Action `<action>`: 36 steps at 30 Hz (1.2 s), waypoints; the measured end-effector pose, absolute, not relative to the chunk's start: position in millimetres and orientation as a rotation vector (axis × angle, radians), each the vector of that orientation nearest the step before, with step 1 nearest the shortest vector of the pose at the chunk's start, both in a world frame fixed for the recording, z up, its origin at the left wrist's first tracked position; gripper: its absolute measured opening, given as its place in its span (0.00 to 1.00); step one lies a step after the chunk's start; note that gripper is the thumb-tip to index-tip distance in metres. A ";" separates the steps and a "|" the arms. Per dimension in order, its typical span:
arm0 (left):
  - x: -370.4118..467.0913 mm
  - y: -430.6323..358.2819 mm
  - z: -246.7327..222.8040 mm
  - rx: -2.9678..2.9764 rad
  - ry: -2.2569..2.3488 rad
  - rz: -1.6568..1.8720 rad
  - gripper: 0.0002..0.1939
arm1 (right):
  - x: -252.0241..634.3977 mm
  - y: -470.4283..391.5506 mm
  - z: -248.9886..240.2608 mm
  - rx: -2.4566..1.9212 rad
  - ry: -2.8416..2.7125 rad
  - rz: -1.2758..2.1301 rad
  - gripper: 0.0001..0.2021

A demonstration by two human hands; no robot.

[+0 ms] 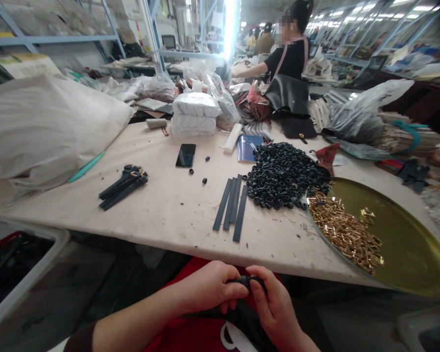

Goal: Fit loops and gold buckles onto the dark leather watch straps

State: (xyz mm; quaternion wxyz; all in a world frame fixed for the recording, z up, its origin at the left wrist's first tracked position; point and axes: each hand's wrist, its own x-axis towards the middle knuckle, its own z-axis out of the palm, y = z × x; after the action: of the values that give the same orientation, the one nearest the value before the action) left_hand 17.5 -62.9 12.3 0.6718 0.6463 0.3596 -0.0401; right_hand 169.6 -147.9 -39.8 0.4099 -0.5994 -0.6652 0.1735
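Close together below the table's front edge, my left hand (220, 286) and my right hand (273, 303) both pinch a dark strap (245, 280). Fingers cover most of it, so its ends and any fitting on it are hidden. On the table just beyond lie several flat dark strips (231, 205), side by side. A large heap of small black loops (282, 176) rises behind them to the right. Gold buckles (346, 232) are piled in the left part of a round gold tray (407, 254). Finished-looking straps with gold buckles (124, 186) lie bundled at the left.
A phone (186, 155), a blue booklet (248, 148) and a few stray loops (204, 181) lie mid-table. White wrapped packs (194, 115) and a black leather piece (291, 102) stand at the back. A large cloth-covered bulk (47, 122) fills the left. Another person (288, 54) works behind.
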 end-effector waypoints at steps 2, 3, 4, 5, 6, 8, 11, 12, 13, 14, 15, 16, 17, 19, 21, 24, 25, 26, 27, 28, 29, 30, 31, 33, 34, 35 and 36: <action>14.2 -54.4 13.7 1.461 0.785 -0.081 0.13 | 170.2 -141.2 -40.5 -1.536 -1.674 0.456 0.09; 13.3 -50.8 13.8 1.472 0.783 -0.070 0.13 | 170.1 -138.0 -40.6 -1.539 -1.678 0.468 0.09; 12.9 -47.9 13.5 1.484 0.785 -0.057 0.14 | 169.7 -135.0 -40.6 -1.533 -1.683 0.483 0.09; 13.0 -45.8 12.8 1.494 0.790 -0.040 0.13 | 168.9 -132.2 -40.7 -1.520 -1.691 0.501 0.09; 13.3 -44.2 11.7 1.501 0.796 -0.023 0.13 | 167.9 -129.5 -41.2 -1.504 -1.704 0.522 0.09; 13.7 -41.9 9.0 1.520 0.796 -0.008 0.13 | 164.6 -123.3 -43.7 -1.471 -1.732 0.563 0.10; 10.0 -34.0 4.9 1.690 0.834 -0.009 0.12 | 155.6 -106.8 -49.4 -1.490 -1.757 0.580 0.11; 6.1 -28.4 3.3 1.791 0.878 0.010 0.11 | 152.0 -98.7 -50.7 -1.509 -1.762 0.581 0.12; -0.2 -20.7 1.6 1.894 0.944 0.040 0.10 | 148.6 -89.6 -51.1 -1.526 -1.771 0.576 0.14; -9.1 -10.8 -0.4 1.988 1.035 0.072 0.10 | 146.0 -79.9 -50.8 -1.537 -1.785 0.563 0.16; -21.2 1.3 -2.5 2.061 1.147 0.102 0.10 | 145.0 -70.3 -50.0 -1.543 -1.798 0.540 0.18; -36.3 15.2 -4.6 2.117 1.267 0.124 0.11 | 146.0 -61.1 -49.2 -1.545 -1.811 0.505 0.20; -54.0 30.6 -6.3 2.164 1.415 0.142 0.12 | 149.3 -52.8 -48.9 -1.554 -1.817 0.458 0.22; -92.5 63.0 -8.3 2.267 1.682 0.243 0.14 | 161.9 -39.6 -50.8 -1.577 -1.820 0.359 0.20; -124.6 92.6 -8.9 2.360 1.977 0.362 0.15 | 178.4 -31.2 -56.3 -1.580 -1.838 0.277 0.15; -134.7 125.5 -12.4 2.456 2.132 0.533 0.18 | 197.4 -24.9 -65.9 -1.581 -1.841 0.231 0.11; -126.1 134.2 -15.4 2.516 2.058 0.584 0.19 | 200.7 -23.8 -68.1 -1.587 -1.834 0.239 0.11; -112.7 142.5 -19.2 2.569 1.943 0.629 0.19 | 202.7 -22.8 -69.5 -1.591 -1.829 0.255 0.10; -96.0 150.9 -23.6 2.592 1.807 0.650 0.19 | 203.8 -22.0 -70.4 -1.594 -1.824 0.274 0.10; -77.8 159.4 -28.2 2.574 1.698 0.652 0.20 | 204.5 -21.2 -70.7 -1.591 -1.821 0.292 0.10; -59.4 168.1 -32.8 2.525 1.659 0.674 0.21 | 205.2 -20.5 -70.8 -1.581 -1.818 0.305 0.10; -42.0 176.4 -37.1 2.495 1.652 0.687 0.23 | 206.2 -19.7 -70.8 -1.564 -1.816 0.315 0.10; -26.1 183.8 -41.1 2.468 1.653 0.697 0.24 | 207.6 -18.9 -70.8 -1.543 -1.812 0.322 0.10; 1.8 194.1 -47.8 2.446 1.644 0.698 0.24 | 210.7 -16.8 -71.0 -1.502 -1.798 0.339 0.10; 15.0 196.6 -50.6 2.442 1.623 0.692 0.24 | 212.1 -15.6 -71.2 -1.492 -1.789 0.354 0.10; 28.6 197.6 -52.9 2.443 1.593 0.683 0.23 | 213.2 -14.2 -71.4 -1.493 -1.777 0.369 0.09; 43.1 197.7 -54.8 2.447 1.557 0.674 0.22 | 213.9 -12.9 -71.6 -1.498 -1.767 0.383 0.09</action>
State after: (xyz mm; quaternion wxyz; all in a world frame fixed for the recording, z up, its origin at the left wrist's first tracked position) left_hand 43.1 197.7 -54.8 0.0816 0.8190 0.5212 0.2256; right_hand 213.9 -12.9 -71.6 0.3865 -0.5885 -0.6940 0.1504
